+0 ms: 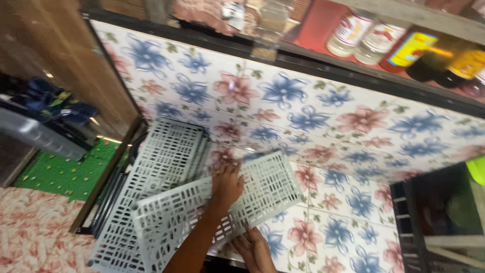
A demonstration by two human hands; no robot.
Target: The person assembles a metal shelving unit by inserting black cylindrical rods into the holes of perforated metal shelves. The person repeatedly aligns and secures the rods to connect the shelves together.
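A counter [353, 126] covered in tiles with blue and pink flowers fills most of the view, running from the far left to the near right. Along its far edge sits a shelf [404, 15] carrying a row of bottles [384, 38] with red, white and yellow labels. At the left, below the counter's edge, lies a green mat [65, 174]. On the near left part of the counter rests a stack of grey slotted plastic panels [161, 162], tilted and fanned out. Over it lies 1 more grey slotted panel [268, 189], set crosswise and reaching to the right. The left hand [227, 184] presses flat on the middle of this top panel, fingers spread and open, not clenched. The right hand [255, 250] is at the panel's near edge, fingers touching it; whether it grips the edge cannot be told.
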